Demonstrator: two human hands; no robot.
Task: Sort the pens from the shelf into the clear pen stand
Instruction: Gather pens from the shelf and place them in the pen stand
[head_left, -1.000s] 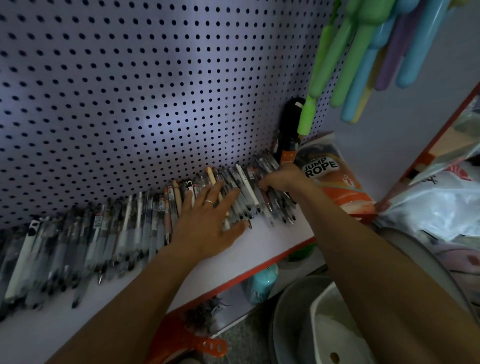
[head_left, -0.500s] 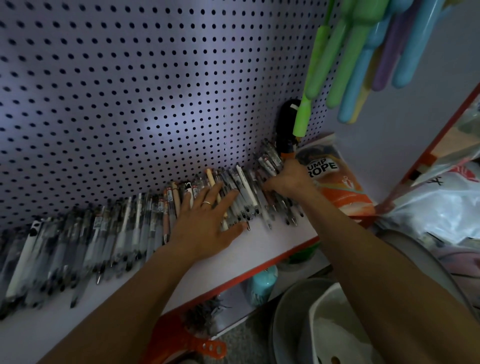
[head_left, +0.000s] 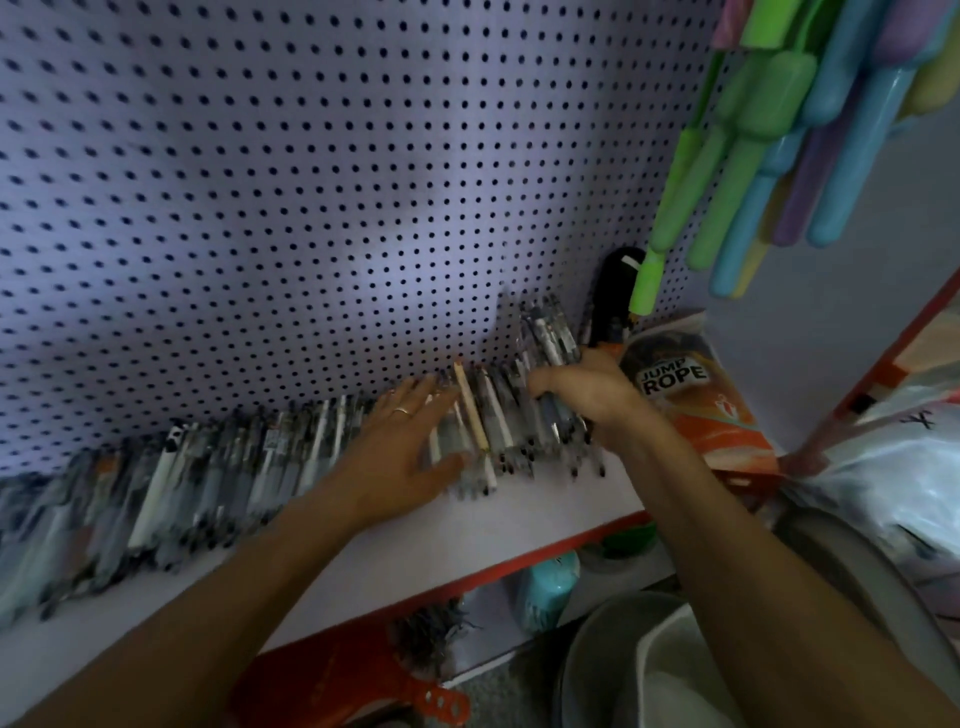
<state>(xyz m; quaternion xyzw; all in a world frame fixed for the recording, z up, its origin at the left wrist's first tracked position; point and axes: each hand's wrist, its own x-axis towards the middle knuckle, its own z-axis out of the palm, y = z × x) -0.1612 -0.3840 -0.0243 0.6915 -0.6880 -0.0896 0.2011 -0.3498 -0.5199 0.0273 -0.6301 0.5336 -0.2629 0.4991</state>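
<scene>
Along white red-edged shelf (head_left: 519, 525), long row of clear-barrelled pens (head_left: 249, 462) lay against pegboard. Right hand (head_left: 587, 395) fingers curled round tilted bundle at row's end, likely gathering it for transfer. Left hand (head_left: 400, 452) flat, fingers spread, steadying neighbours. Clear stand not visible.

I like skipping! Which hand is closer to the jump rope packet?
Right. The right hand grips a bunch of pens right beside the jump rope packet; the left hand lies flat further along the shelf.

A dim lavender pegboard wall (head_left: 311, 208) backs a red-edged shelf (head_left: 467, 540).
</scene>
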